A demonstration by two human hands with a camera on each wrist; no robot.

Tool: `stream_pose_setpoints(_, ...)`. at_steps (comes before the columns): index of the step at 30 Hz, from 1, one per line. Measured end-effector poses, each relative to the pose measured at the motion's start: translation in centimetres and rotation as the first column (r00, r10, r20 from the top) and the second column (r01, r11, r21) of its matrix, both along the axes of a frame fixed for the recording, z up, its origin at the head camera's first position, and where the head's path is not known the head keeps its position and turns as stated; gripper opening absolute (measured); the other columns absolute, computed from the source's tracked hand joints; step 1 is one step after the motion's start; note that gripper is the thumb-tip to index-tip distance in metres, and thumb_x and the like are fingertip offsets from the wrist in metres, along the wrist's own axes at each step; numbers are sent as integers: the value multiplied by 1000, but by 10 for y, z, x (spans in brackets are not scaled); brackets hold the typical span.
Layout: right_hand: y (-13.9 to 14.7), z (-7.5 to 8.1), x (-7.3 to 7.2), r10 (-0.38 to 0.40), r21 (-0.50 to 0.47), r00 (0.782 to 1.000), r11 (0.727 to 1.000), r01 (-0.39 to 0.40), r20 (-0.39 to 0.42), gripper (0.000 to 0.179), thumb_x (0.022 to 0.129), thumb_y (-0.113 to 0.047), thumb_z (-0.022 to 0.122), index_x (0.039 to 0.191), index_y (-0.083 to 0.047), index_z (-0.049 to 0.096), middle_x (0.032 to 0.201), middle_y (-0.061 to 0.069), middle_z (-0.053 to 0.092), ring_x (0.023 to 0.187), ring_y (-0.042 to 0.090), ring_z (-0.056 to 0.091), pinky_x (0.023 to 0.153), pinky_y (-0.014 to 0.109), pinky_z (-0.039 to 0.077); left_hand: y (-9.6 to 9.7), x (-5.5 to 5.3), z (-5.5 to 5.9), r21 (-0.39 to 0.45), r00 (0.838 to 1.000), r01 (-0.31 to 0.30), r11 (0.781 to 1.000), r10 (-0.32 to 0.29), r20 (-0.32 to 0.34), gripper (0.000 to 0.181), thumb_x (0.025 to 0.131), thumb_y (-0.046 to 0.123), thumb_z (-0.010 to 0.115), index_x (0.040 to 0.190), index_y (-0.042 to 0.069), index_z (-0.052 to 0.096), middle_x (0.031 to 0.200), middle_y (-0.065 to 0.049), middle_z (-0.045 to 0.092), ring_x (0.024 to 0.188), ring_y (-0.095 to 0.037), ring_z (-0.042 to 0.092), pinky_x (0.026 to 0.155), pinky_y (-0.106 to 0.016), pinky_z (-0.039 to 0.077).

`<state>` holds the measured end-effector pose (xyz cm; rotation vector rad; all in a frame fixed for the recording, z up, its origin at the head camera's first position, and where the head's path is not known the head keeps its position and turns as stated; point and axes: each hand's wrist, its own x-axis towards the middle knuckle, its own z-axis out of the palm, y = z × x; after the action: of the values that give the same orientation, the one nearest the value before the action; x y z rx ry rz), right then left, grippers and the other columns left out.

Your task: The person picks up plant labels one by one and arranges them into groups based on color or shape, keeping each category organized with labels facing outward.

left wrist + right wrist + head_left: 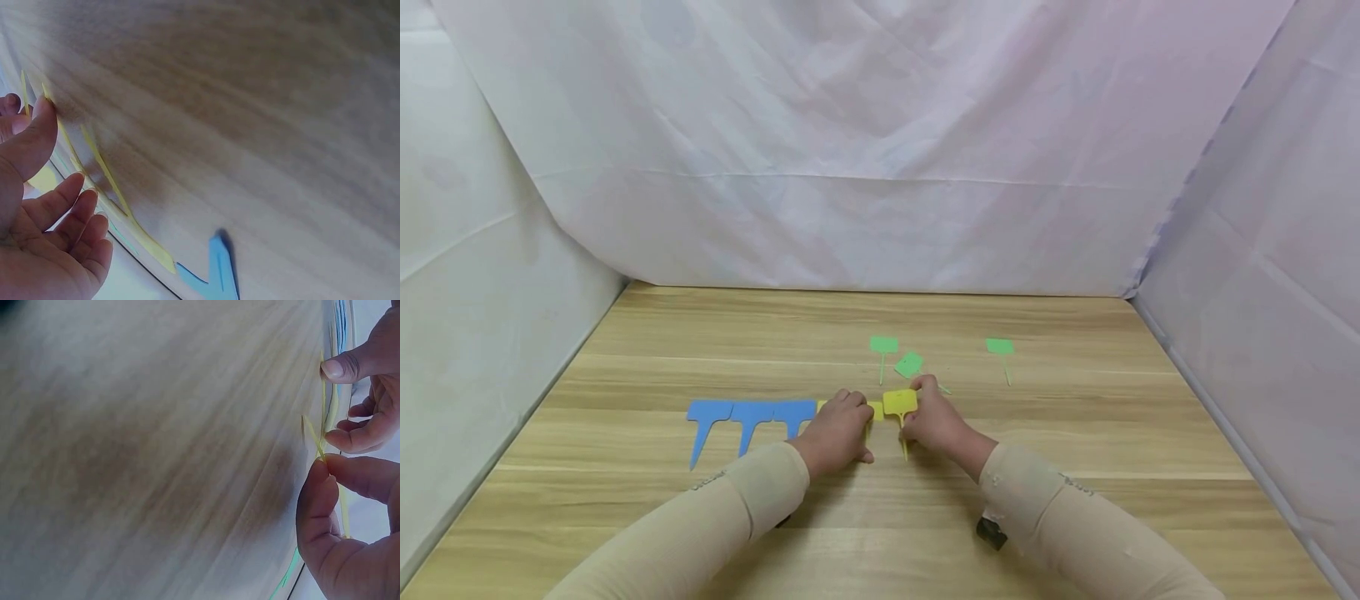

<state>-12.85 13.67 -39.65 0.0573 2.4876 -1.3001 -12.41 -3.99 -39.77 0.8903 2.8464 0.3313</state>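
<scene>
Yellow T-shaped plant labels lie at the right end of a row on the table, partly hidden by my left hand [838,429]. Its thumb touches the stem of one yellow label [877,410], and its other fingers stay loosely bent by the label heads. My right hand [936,421] pinches another yellow label [900,402] between thumb and index finger, tilted beside the row's right end. In the right wrist view the pinched stem [312,434] shows at the fingertips. The blue labels [710,410] continue the row leftward, heads edge to edge, stems toward me.
Behind the hands lie green labels: one upright at left [883,344], one turned askew [909,364], and one farther right [999,346]. The wooden table [662,333] is walled by white cloth [880,233] at the back and sides. A black object [991,533] shows under the right sleeve.
</scene>
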Motion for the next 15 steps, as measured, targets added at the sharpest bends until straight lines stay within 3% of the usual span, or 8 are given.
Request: stream_pose_setpoints(15,0,-2,4,56,74,998,996,-55,-14,62,80,9,67,126,-6,28,72,3,52,58,14,45,54,24,38,0,0,1,6,1000,-3,1000,3,4,52,73,34,84,106,-1,65,112,-11,58,102,-26,49,94,-37,42)
